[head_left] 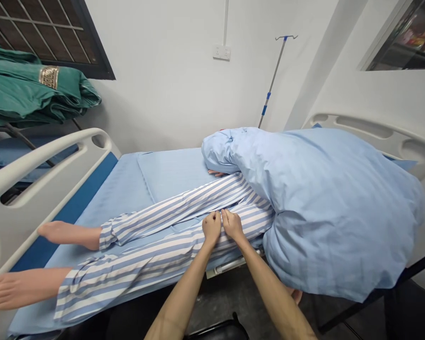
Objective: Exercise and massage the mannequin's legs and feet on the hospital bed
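Observation:
Both my hands are curled closed side by side on the near thigh of blue-and-white striped trousers [134, 264]. My left hand [211, 227] and my right hand [232, 224] sit with their thumbs almost touching, fingers bent in against the trouser cloth. How much cloth lies inside the fingers is hidden. A manikin wears the trousers, its bare plastic-looking feet [24, 288] stretched toward the bed end. Over its upper body a light blue quilt [326, 203] is bunched to my right. Fingers of one manikin hand [216, 173] show beneath the quilt's edge.
The bed has a blue mattress sheet [177, 165], a pale footboard [53, 156] at left and a headboard [371, 125] at right. A drip stand [274, 75] rises behind. Green folded cloth [21, 89] lies at upper left. A black chair [221, 328] stands below my arms.

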Action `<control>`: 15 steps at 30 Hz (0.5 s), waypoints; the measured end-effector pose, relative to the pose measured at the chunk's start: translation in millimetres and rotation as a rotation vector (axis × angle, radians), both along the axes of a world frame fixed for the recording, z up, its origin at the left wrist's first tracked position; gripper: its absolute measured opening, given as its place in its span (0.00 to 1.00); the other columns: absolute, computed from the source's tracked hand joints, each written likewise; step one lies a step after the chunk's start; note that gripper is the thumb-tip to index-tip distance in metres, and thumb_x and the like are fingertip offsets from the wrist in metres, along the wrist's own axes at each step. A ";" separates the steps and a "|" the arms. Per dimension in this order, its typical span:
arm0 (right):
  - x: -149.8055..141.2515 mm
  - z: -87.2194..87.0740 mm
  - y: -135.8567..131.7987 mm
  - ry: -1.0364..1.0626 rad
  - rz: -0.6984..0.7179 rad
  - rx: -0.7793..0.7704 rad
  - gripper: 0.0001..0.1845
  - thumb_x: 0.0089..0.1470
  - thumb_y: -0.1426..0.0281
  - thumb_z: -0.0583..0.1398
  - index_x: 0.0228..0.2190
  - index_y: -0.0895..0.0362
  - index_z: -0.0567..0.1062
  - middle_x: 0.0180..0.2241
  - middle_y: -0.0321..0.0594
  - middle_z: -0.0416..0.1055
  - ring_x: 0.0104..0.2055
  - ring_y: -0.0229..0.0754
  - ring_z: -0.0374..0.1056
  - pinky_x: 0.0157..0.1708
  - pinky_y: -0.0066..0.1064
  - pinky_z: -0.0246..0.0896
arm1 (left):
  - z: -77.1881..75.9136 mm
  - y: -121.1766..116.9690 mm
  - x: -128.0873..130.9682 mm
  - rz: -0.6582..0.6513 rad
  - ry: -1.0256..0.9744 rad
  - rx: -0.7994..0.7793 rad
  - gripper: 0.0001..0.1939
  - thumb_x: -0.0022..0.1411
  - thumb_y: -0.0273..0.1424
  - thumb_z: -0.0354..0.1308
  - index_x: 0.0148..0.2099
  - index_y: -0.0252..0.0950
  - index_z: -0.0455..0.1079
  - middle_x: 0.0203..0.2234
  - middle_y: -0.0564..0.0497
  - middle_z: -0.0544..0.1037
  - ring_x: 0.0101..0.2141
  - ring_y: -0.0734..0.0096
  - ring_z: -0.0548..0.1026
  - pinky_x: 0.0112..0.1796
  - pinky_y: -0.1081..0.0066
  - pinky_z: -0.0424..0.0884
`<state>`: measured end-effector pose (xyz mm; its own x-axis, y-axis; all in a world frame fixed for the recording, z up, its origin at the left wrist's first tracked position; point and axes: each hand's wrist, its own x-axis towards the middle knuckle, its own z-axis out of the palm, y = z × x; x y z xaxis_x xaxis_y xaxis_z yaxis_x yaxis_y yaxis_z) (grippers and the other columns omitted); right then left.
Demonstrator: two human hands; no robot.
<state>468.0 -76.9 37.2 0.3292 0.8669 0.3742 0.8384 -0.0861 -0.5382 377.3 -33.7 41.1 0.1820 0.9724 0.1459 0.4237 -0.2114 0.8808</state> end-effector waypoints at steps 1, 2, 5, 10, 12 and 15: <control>1.6 -2.4 0.6 0.061 -0.002 0.035 0.23 0.62 0.64 0.42 0.23 0.56 0.68 0.19 0.37 0.66 0.22 0.36 0.59 0.26 0.27 0.44 | 3.7 2.1 2.5 -0.004 -0.032 -0.006 0.18 0.57 0.35 0.45 0.17 0.37 0.54 0.13 0.56 0.60 0.20 0.77 0.58 0.26 0.73 0.52; 3.2 -4.3 1.4 0.131 0.001 0.072 0.24 0.62 0.63 0.41 0.22 0.56 0.67 0.18 0.35 0.64 0.22 0.36 0.58 0.26 0.27 0.45 | 7.4 3.8 5.8 0.002 -0.076 -0.013 0.18 0.57 0.36 0.45 0.16 0.37 0.53 0.13 0.57 0.58 0.20 0.77 0.57 0.25 0.73 0.51; 7.3 -6.7 3.9 0.353 0.013 0.188 0.25 0.61 0.58 0.41 0.18 0.55 0.61 0.16 0.33 0.59 0.21 0.35 0.55 0.25 0.26 0.47 | 13.4 3.2 19.9 -0.002 -0.194 -0.047 0.19 0.58 0.36 0.45 0.16 0.38 0.51 0.12 0.57 0.56 0.19 0.77 0.57 0.24 0.74 0.52; 14.4 4.0 5.0 0.424 0.001 0.212 0.25 0.61 0.58 0.41 0.19 0.56 0.62 0.18 0.35 0.62 0.22 0.36 0.57 0.25 0.26 0.50 | 1.9 -11.4 37.1 0.025 -0.051 0.046 0.18 0.60 0.34 0.44 0.19 0.37 0.57 0.15 0.54 0.65 0.21 0.75 0.59 0.26 0.72 0.52; 20.1 13.7 3.3 0.247 0.010 0.088 0.23 0.61 0.60 0.43 0.21 0.56 0.66 0.19 0.37 0.65 0.23 0.37 0.59 0.25 0.26 0.48 | -3.4 -14.4 37.6 0.027 0.002 0.070 0.18 0.62 0.34 0.43 0.20 0.37 0.58 0.16 0.53 0.66 0.21 0.75 0.60 0.27 0.72 0.52; 30.8 24.1 -0.1 -0.007 0.008 -0.071 0.19 0.60 0.63 0.46 0.24 0.55 0.70 0.21 0.39 0.69 0.24 0.38 0.61 0.26 0.28 0.45 | -6.6 -15.0 35.5 -0.038 0.042 0.073 0.19 0.61 0.34 0.44 0.18 0.37 0.57 0.14 0.54 0.65 0.20 0.76 0.59 0.26 0.72 0.51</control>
<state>498.8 -77.1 61.3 0.3202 0.8939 0.3137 0.8429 -0.1176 -0.5251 412.8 -48.7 34.5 0.2258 0.9518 0.2076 0.4507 -0.2910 0.8439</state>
